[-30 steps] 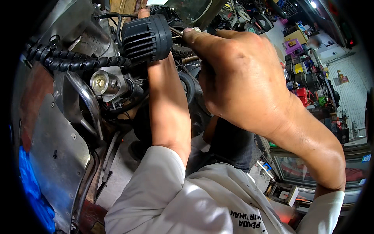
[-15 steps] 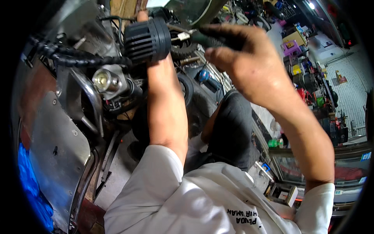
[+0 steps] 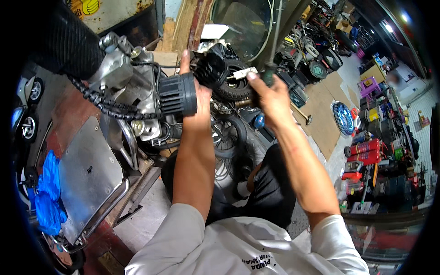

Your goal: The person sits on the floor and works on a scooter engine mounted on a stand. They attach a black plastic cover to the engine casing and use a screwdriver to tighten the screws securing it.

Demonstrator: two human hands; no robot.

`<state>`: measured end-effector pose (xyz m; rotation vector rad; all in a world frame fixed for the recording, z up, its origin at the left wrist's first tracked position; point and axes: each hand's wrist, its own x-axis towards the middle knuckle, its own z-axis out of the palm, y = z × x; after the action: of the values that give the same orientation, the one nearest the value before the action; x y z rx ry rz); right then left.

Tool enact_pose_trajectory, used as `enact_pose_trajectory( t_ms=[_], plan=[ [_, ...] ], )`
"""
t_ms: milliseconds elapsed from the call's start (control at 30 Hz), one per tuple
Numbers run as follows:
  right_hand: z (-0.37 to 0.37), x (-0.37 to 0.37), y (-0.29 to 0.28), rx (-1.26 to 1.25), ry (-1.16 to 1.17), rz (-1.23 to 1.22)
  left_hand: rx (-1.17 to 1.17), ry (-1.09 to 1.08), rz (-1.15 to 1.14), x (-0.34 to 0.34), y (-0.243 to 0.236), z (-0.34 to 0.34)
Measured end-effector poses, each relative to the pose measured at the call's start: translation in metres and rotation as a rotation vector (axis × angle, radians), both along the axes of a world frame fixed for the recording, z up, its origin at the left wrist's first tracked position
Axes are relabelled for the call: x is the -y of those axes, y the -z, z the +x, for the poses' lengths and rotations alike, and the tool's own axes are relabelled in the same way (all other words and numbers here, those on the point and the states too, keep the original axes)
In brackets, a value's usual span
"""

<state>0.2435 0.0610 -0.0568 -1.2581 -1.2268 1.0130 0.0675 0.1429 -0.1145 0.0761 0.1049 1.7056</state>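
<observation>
My left hand [image 3: 201, 91] is closed on a black finned lamp-like housing [image 3: 176, 94], reaching behind it with one finger pointing up past it. The housing sits against a silver metal clamp assembly [image 3: 142, 87] with wrapped black cables [image 3: 114, 110]. My right hand [image 3: 270, 98] grips the green handle [image 3: 268, 75] of a long thin tool like a screwdriver, its shaft upright. A small white connector [image 3: 243, 73] lies by my right thumb, in front of a tyre [image 3: 233, 91].
A bare metal plate [image 3: 91, 183] and blue plastic [image 3: 48, 197] are at left. At right lie cardboard [image 3: 321, 133], a hammer [image 3: 308, 119], a blue round object [image 3: 343, 120], red extinguishers [image 3: 364, 149] and shelves of clutter. A glass pane [image 3: 240, 25] stands at top.
The view has tilted up, showing more of the workshop. My right hand has moved away from the housing and turned, the tool now pointing upward. My left hand stays at the housing.
</observation>
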Motion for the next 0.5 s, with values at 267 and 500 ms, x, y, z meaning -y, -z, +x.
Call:
enact_pose_trajectory(
  t_ms=[267,500],
  plan=[
    [-0.038,-0.043,0.021,-0.469,-0.695,-0.143,-0.336,0.135,0.141,0.021,0.005,-0.026],
    [-0.027,-0.068,0.039,-0.484,-0.766,-0.038,-0.506,-0.029,0.033,0.017,0.006,-0.029]
  ],
)
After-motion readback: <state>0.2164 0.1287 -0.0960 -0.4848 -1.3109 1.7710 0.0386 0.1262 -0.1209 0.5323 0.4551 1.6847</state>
